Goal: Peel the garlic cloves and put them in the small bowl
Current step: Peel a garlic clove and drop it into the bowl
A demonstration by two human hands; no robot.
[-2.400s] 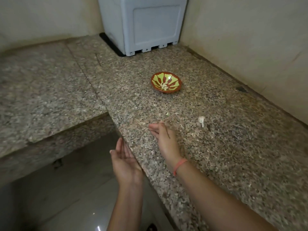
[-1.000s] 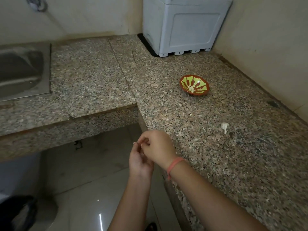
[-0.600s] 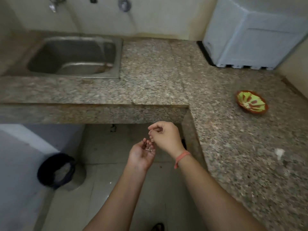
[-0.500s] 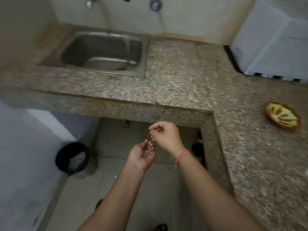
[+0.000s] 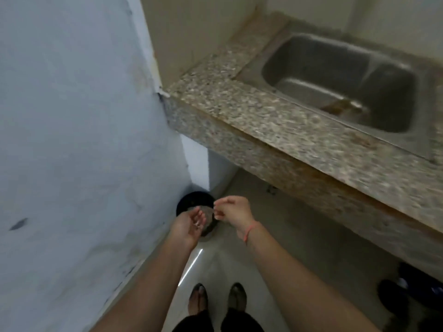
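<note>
- Two hands are held out over a round black bin [image 5: 193, 200] that stands on the floor.
- The left hand [image 5: 190, 225] lies palm up with its fingers loose and a bit cupped. A few small pale bits [image 5: 198, 225] sit in the palm. They are too small and blurry to tell if they are garlic or skin.
- The right hand [image 5: 231, 213] is just beside it and a little higher. Its thumb and first finger are pinched together and the other fingers are curled. I cannot tell if anything is between them.
- A thin pink band [image 5: 249, 232] goes round the right wrist.
- The small bowl and the other garlic cloves are outside this view.
- The table [image 5: 275, 121] is thick speckled stone, grey and brown. It runs from the corner of the room off to the right.
- A steel sink [image 5: 323, 75] is set into the table top. There is a brown stain near its bottom.
- A big pale blue wall [image 5: 72, 140] fills the left side, with some dark marks on it. A cream wall [image 5: 196, 32] stands behind the table.
- The floor [image 5: 299, 248] is pale and shiny, and a streak of light shows on it.
- The person's two feet [image 5: 197, 298] stand on the floor at the bottom of the view.
- Some dark things [image 5: 393, 295] lie on the floor at the lower right. They are too blurry to name.
</note>
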